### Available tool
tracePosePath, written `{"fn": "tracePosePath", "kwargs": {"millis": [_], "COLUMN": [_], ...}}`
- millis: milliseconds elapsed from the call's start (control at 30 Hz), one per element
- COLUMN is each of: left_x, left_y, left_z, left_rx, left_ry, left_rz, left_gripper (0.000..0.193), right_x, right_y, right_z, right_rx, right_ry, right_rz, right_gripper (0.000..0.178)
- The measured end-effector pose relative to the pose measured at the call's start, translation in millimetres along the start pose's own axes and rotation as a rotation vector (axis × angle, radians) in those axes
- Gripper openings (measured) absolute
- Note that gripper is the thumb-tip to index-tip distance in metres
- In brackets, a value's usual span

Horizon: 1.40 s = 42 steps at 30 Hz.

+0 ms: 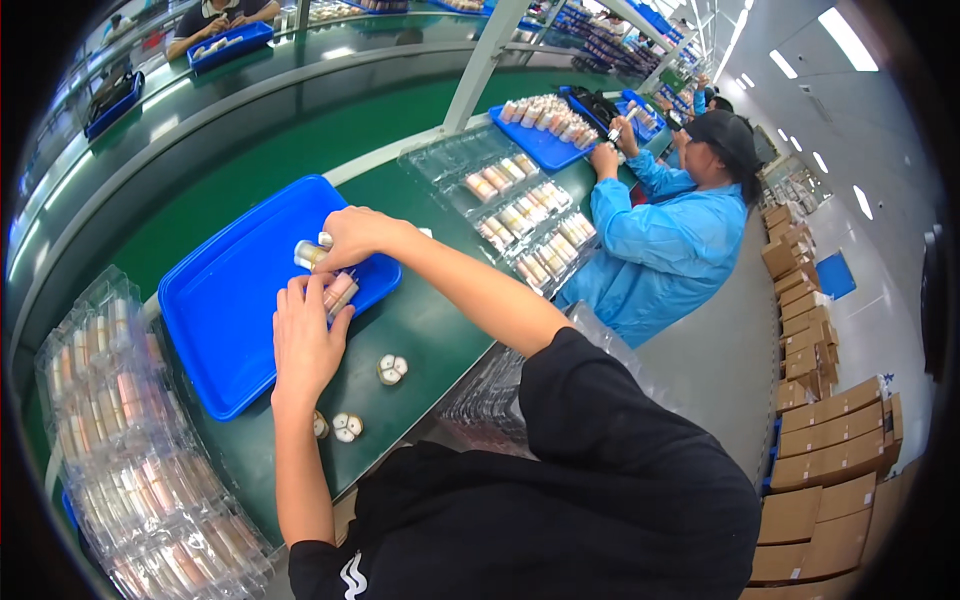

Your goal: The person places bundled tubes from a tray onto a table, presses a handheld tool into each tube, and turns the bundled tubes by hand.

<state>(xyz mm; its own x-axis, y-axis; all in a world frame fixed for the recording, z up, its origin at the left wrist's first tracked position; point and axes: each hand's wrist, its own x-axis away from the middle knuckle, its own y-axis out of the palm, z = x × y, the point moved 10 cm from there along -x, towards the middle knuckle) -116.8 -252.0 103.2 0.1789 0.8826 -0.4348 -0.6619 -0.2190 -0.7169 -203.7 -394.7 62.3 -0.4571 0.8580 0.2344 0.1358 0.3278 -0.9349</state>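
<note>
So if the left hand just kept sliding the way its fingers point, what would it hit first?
Most likely the small pinkish tubes at its fingertips on the blue tray, then the right hand just beyond; depth is hard to judge.

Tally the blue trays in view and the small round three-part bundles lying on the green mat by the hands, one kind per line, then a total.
Blue trays: 5, namely the near tray under the left hand and right hand, the co-worker's, one behind it, and two across the belt.
Round bundles: 3.
Total: 8.
</note>
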Motion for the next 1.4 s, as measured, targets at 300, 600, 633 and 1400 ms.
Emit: {"fn": "tracePosePath", "kwargs": {"millis": [300,600,633,1400], "left_x": [5.7,30.0,38.9,107.4], "left_y": [-10.8,-66.8,-65.6,-35.5], "left_z": [-16.4,26.6,28.2,-45.6], "left_rx": [0.112,0.341,0.392,0.395], "left_ry": [-0.082,-0.103,-0.108,-0.279], "left_rz": [-0.048,0.063,0.037,-0.056], "left_gripper": [0.04,0.041,0.042,0.028], "right_x": [133.7,190.0,188.4,233.6], "right_y": [-80.8,17.2,20.9,-100.5], "right_z": [29.7,30.5,26.3,-131.5], "right_rx": [-0.348,-0.098,-0.101,-0.962], "right_ry": [-0.043,0.047,0.036,-0.624], "right_rz": [0.226,0.01,0.002,0.485], "right_gripper": [0.05,0.042,0.042,0.035]}}
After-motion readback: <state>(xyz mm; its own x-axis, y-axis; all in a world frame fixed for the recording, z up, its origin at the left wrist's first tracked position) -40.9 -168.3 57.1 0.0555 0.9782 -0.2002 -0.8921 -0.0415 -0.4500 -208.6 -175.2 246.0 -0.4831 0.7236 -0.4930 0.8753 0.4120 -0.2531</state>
